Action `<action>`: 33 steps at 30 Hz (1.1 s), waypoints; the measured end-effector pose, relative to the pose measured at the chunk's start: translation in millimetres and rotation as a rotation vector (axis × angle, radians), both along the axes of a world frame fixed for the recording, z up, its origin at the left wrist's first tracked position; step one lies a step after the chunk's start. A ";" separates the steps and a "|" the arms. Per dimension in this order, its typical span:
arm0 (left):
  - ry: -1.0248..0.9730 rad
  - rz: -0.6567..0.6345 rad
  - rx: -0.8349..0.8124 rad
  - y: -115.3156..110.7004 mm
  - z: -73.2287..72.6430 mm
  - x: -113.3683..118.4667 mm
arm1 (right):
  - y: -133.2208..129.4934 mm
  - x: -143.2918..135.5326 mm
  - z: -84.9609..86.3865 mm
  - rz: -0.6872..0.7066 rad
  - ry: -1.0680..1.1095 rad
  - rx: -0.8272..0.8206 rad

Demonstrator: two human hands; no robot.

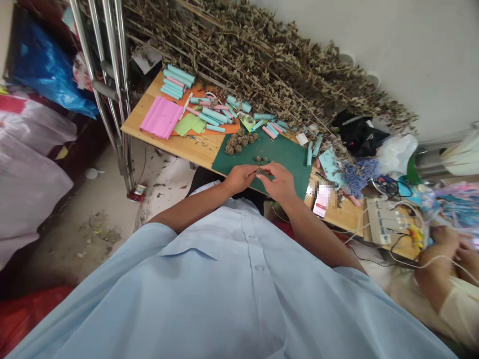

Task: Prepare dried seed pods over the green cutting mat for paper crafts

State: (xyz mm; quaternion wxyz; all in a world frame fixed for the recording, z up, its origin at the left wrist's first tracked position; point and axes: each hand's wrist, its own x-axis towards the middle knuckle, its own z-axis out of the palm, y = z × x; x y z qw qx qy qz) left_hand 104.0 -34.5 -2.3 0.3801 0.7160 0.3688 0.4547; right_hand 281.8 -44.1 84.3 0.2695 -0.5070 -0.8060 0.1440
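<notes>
Over the near edge of a green cutting mat (292, 159), my two hands meet fingertip to fingertip. My left hand (240, 178) is closed in a pinch, and my right hand (279, 180) pinches from the other side. Between them is a tiny dark brownish bit, too small to name. Just beyond my fingers lie two small brown balls (258, 158). A pile of larger, rough brown clumps (235, 143), like balled dried leaves, sits at the mat's upper left.
Rolled blue and pink papers (215, 115), a pink sheet (161, 117) and green paper (189, 124) cover the wooden table's left. Dried leafy stalks (239, 55) lie behind. Rightward are a phone (320, 207), blue yarn (359, 175), a power strip (385, 222) and another person's hands (445, 242). Crutches (112, 85) stand left.
</notes>
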 end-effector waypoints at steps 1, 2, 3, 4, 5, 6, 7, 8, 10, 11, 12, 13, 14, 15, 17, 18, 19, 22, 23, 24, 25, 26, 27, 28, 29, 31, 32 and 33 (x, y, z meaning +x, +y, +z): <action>0.006 0.001 0.002 -0.1 0.2 -0.1 | -0.5 -1.6 -1.9 -0.016 0.017 -0.010; 0.013 0.000 0.004 -0.1 0.5 -0.2 | -1.0 -3.2 -3.6 -0.031 0.033 -0.016; 0.020 0.000 0.007 -0.1 0.9 -0.3 | -1.4 -4.8 -5.1 -0.042 0.048 -0.016; 0.028 0.001 0.010 -0.1 1.3 -0.4 | -1.9 -6.2 -6.2 -0.049 0.060 -0.011; 0.038 0.003 0.012 0.0 1.6 -0.3 | -2.3 -7.4 -6.9 -0.051 0.070 -0.003; 0.047 0.007 0.013 0.2 1.6 -0.2 | -2.6 -8.5 -7.2 -0.053 0.078 0.002; 0.053 0.010 0.013 0.3 1.4 -0.1 | -2.8 -9.4 -7.2 -0.058 0.085 0.003; 0.057 0.014 0.013 0.5 1.0 0.1 | -2.7 -10.2 -7.1 -0.069 0.092 -0.008; 0.056 0.014 0.014 0.8 -0.3 0.4 | -1.2 -10.9 -7.0 -0.125 0.119 -0.074; 0.056 0.012 0.016 0.9 -1.0 0.5 | 0.2 -11.0 -7.2 -0.166 0.149 -0.132; 0.057 0.011 0.018 1.0 -1.7 0.6 | 2.2 -10.8 -7.6 -0.212 0.191 -0.202; 0.061 0.010 0.022 1.1 -2.4 0.8 | 4.5 -10.4 -8.0 -0.255 0.243 -0.279; 0.065 0.011 0.025 1.2 -3.1 0.9 | 6.9 -9.8 -8.3 -0.291 0.298 -0.354; 0.067 0.011 0.028 1.4 -3.8 1.1 | 9.3 -9.2 -8.3 -0.315 0.348 -0.418; 0.069 0.015 0.031 1.9 -5.5 1.7 | 13.2 -7.9 -7.5 -0.332 0.405 -0.490; 0.071 0.016 0.033 2.1 -6.4 2.0 | 14.3 -7.4 -6.6 -0.332 0.410 -0.499; 0.075 0.019 0.034 2.4 -7.2 2.3 | 15.0 -6.9 -5.7 -0.330 0.402 -0.496; 0.097 0.023 0.044 3.0 -8.0 2.4 | 14.4 -6.3 -4.1 -0.322 0.370 -0.475; 0.099 0.024 0.046 2.9 -7.2 2.2 | 13.8 -6.2 -4.3 -0.318 0.368 -0.475; 0.098 0.024 0.045 2.7 -6.0 1.8 | 13.2 -6.1 -4.9 -0.315 0.373 -0.479; 0.095 0.027 0.042 2.3 -4.3 1.4 | 12.7 -5.8 -5.7 -0.313 0.389 -0.487; 0.091 0.028 0.035 1.8 -2.4 1.0 | 12.2 -5.3 -6.6 -0.315 0.415 -0.498; 0.087 0.029 0.027 1.4 -0.5 0.7 | 11.7 -4.6 -7.4 -0.322 0.450 -0.510; 0.086 0.028 0.021 1.0 1.3 0.5 | 11.3 -3.6 -8.0 -0.337 0.489 -0.520; 0.087 0.023 0.018 0.7 2.6 0.3 | 10.8 -2.5 -8.2 -0.356 0.525 -0.523; 0.093 0.016 0.021 0.7 3.4 0.5 | 9.6 0.0 -7.4 -0.388 0.548 -0.494; 0.096 0.015 0.025 0.8 3.0 0.7 | 8.7 1.1 -6.5 -0.390 0.520 -0.463; 0.096 0.018 0.029 1.1 2.0 1.0 | 7.7 1.8 -5.3 -0.377 0.471 -0.422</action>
